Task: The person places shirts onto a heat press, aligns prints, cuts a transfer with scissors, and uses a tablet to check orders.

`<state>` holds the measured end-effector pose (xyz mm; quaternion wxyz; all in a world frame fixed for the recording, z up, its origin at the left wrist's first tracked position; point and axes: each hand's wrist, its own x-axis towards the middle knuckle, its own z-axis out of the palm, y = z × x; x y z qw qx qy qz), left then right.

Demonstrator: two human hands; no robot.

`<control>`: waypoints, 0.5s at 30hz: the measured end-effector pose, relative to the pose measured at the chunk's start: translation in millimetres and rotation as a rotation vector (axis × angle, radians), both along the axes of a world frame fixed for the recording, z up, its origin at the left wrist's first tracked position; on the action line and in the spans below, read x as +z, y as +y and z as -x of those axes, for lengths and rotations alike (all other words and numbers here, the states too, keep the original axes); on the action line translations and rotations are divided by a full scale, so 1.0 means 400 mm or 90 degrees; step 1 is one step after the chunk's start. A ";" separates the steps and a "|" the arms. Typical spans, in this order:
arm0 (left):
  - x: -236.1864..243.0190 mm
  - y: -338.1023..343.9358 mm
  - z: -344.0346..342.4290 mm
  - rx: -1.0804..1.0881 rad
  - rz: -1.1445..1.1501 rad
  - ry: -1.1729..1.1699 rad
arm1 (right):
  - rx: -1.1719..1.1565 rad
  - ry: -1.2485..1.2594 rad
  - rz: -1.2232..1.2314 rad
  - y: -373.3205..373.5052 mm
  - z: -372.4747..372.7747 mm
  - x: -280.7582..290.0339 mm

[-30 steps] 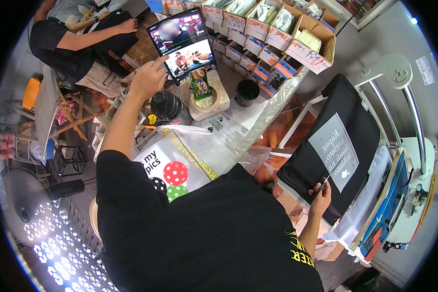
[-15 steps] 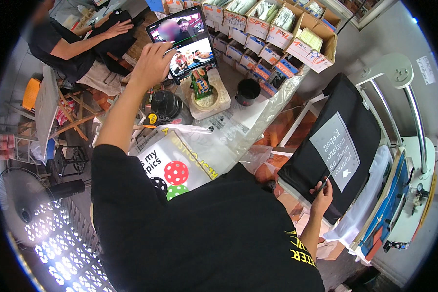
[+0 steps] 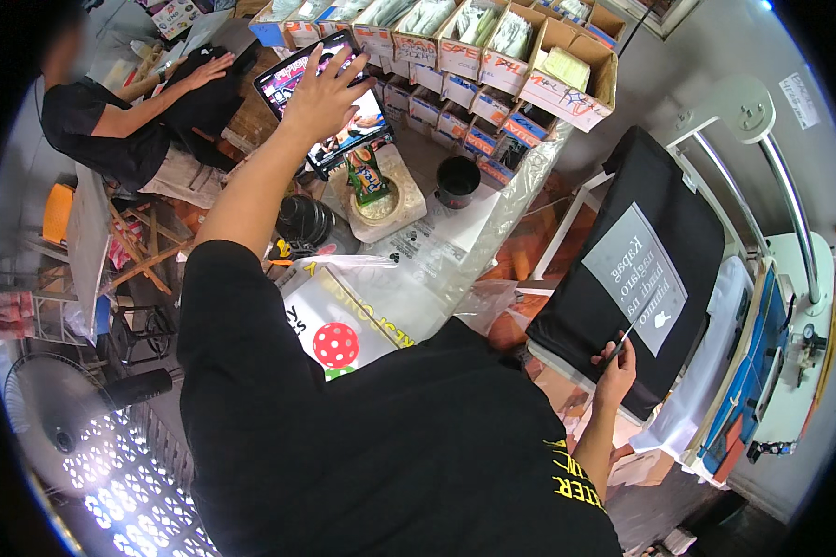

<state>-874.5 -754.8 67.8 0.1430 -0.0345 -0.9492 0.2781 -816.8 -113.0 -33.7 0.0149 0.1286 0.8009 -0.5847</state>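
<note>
My left hand (image 3: 321,97) is spread over the screen of a propped tablet (image 3: 351,132), fingers apart and holding nothing. Below the tablet, a green packet (image 3: 367,174) rests on a pale stone holder (image 3: 406,193), beside a dark cup (image 3: 457,182). At the right, my right hand (image 3: 613,373) grips a thin dark tool (image 3: 620,343), its tip at the lower edge of a grey sheet with white lettering (image 3: 633,271). The sheet lies on black fabric (image 3: 576,314) draped over a padded board. Printed white plastic (image 3: 372,316) lies on the table in front of me.
A co-worker (image 3: 111,130) at upper left has hands on dark cloth. Rows of cardboard boxes (image 3: 567,93) line the back. A black container (image 3: 302,218) is left of the holder. A white press machine (image 3: 790,269) stands right, a fan (image 3: 60,408) lower left.
My left hand has moved from the tablet's left edge up and across its screen, fingers spreading. The whole view has shifted slightly. My right hand still holds the tool at the sheet.
</note>
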 end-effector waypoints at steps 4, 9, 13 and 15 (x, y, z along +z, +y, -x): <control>-0.005 -0.012 -0.014 -0.031 -0.016 0.010 | -0.004 -0.003 0.026 0.001 0.000 0.002; 0.022 -0.010 -0.072 -0.047 -0.096 0.013 | 0.000 -0.016 0.012 0.008 0.009 0.000; 0.033 -0.029 -0.147 -0.007 -0.194 0.177 | -0.016 -0.006 0.066 0.010 0.015 -0.010; 0.040 -0.040 -0.180 -0.003 -0.197 0.201 | -0.024 -0.004 0.087 0.011 0.015 -0.014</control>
